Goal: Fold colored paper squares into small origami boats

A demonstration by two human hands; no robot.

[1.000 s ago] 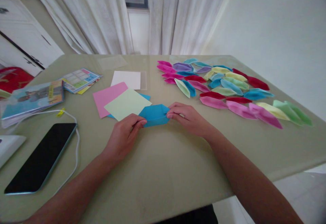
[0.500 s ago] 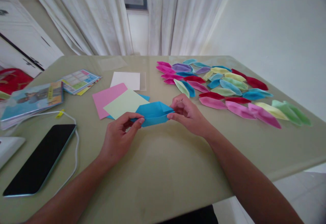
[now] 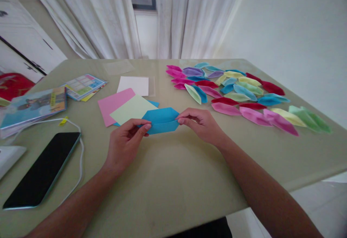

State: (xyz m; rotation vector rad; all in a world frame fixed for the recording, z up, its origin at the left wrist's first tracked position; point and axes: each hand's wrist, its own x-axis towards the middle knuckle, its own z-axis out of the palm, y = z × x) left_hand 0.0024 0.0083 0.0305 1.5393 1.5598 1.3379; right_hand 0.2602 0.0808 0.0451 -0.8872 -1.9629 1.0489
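Observation:
Between my two hands a folded blue paper boat (image 3: 162, 121) is held above the table. Its ends come to points and a lengthwise opening runs along its middle. My left hand (image 3: 126, 142) pinches the left tip between thumb and fingers. At the other tip, my right hand (image 3: 202, 126) has thumb and forefinger closed on the paper. Just behind the boat lie square sheets: a pale green sheet (image 3: 132, 109) overlaps a pink sheet (image 3: 114, 104), with a blue one mostly covered beneath.
Many folded paper boats in several colours, such as a red one (image 3: 273, 88), spread over the table's right side. White paper (image 3: 133, 85) lies at the back. On the left are a phone (image 3: 45, 169), a white cable (image 3: 82, 158), a picture book (image 3: 35, 106) and printed cards (image 3: 85, 86).
My right hand has shifted its grip onto the right tip, its fingers now lower and more closed. The blue boat's right end looks flatter and more evenly pointed, its middle opening straighter.

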